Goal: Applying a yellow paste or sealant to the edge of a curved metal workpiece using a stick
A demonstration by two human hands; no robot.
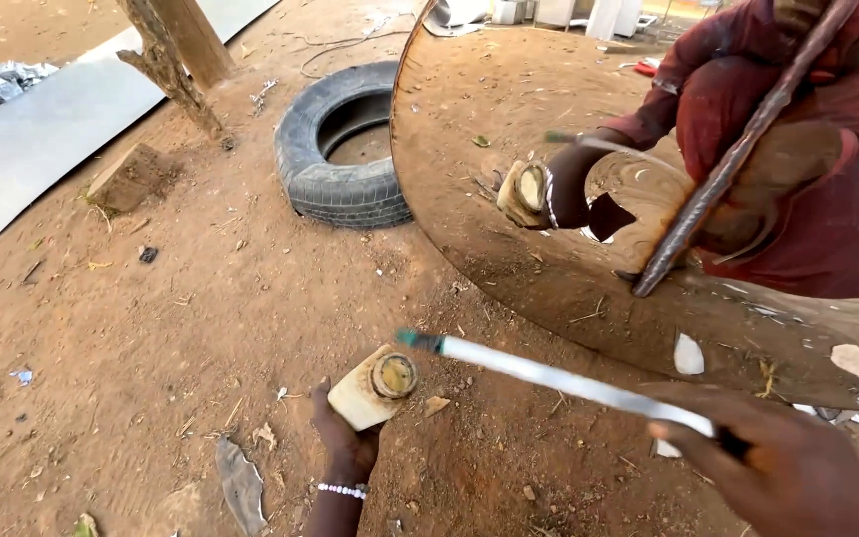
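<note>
Fingers beneath pale bottle

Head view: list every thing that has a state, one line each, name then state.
left hand: gripping the small cream container from below
small cream container: held tilted, round mouth open, no cap on
right hand: closed on the thin white rod
thin white rod: held slanted, green tip near the container mouth
shiny metal dish: standing on edge, mirroring the scene
tyre: lying flat on the dirt
</note>
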